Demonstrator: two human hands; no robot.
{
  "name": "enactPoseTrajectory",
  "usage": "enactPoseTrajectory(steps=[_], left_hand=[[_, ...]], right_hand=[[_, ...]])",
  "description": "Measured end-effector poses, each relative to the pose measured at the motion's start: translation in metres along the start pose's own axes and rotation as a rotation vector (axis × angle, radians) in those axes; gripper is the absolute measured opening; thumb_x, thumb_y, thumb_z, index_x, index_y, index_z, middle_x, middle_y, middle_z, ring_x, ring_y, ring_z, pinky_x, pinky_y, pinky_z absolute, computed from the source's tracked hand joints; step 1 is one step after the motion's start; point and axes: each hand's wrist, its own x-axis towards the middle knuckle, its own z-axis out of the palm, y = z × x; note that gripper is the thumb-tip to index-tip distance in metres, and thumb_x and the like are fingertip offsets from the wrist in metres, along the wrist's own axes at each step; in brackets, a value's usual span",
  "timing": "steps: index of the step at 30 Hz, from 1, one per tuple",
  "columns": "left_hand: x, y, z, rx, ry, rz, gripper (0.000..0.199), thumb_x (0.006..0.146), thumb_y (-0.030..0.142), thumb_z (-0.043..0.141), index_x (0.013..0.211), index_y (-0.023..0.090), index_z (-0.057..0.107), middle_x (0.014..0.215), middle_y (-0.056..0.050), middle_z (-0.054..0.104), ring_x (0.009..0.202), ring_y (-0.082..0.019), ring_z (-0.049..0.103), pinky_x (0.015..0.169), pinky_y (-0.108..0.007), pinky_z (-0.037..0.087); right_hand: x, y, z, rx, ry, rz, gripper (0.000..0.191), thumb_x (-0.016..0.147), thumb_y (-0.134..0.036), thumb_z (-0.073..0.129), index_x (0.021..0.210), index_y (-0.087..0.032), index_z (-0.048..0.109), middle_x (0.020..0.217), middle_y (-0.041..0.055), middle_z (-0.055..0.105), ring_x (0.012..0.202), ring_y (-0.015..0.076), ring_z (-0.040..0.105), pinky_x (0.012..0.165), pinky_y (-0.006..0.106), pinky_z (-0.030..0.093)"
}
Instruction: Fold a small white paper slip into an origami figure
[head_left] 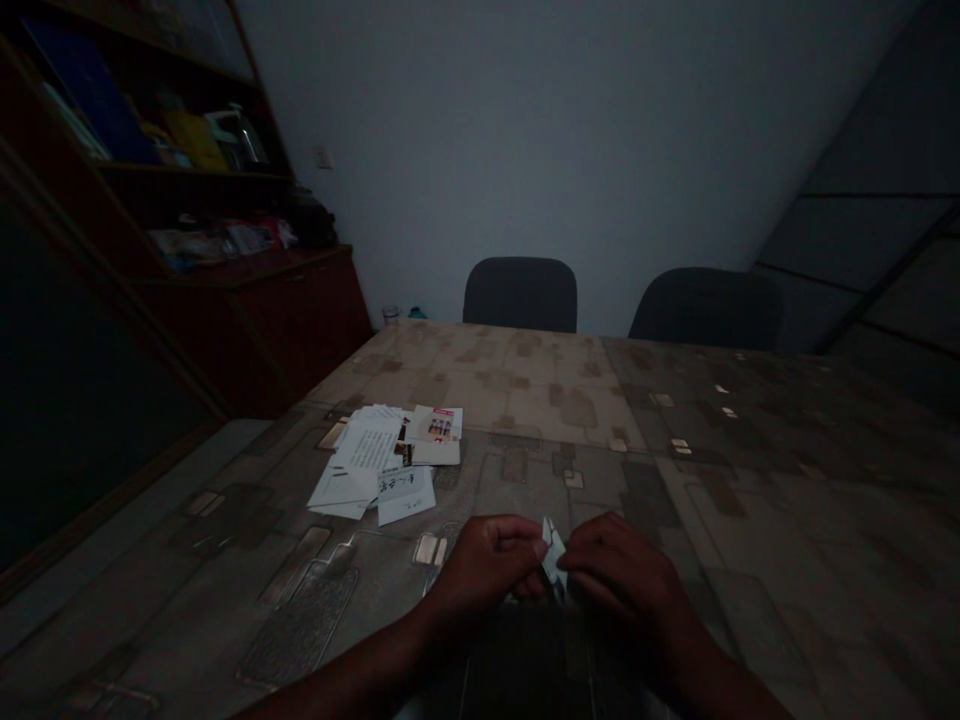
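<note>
A small folded piece of whitish paper (553, 556) is held between my two hands at the near edge of the table. My left hand (499, 555) pinches its left side between thumb and fingers. On the other side, my right hand (619, 562) grips it with bent fingers, partly hiding it. The light is dim, so the folds are hard to make out. Left of my hands lies a loose pile of printed paper sheets and cards (367, 450), some with handwriting-like characters, one with a red-edged picture.
A patterned cloth (525, 380) covers the table. Two dark chairs (520, 293) stand at the far side against a pale wall. At the left is a brown cabinet (300, 320) with filled shelves. A glass (391, 316) shows by the table's far left corner.
</note>
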Motion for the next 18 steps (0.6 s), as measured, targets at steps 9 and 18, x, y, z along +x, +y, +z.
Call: enactPoseTrajectory(steps=[9, 18], left_hand=[[-0.002, -0.008, -0.009, 0.915, 0.014, 0.488, 0.019, 0.08, 0.009, 0.062, 0.093, 0.021, 0.069, 0.093, -0.002, 0.064, 0.092, -0.02, 0.057, 0.08, -0.029, 0.043], [0.001, -0.012, -0.005, 1.15, 0.005, 0.628, 0.012, 0.083, 0.011, 0.064, 0.092, 0.018, 0.067, 0.087, -0.003, 0.062, 0.082, -0.019, 0.056, 0.072, -0.03, 0.043]], right_hand=[[-0.011, 0.021, 0.005, -0.068, -0.146, 0.184, 0.009, 0.089, -0.013, 0.062, 0.087, -0.021, 0.064, 0.081, -0.0001, 0.067, 0.079, 0.0189, 0.057, 0.077, 0.036, 0.038], [-0.01, 0.019, 0.009, -0.208, -0.119, 0.029, 0.01, 0.091, -0.016, 0.058, 0.084, -0.021, 0.063, 0.081, 0.0007, 0.066, 0.081, 0.0195, 0.056, 0.082, 0.038, 0.034]])
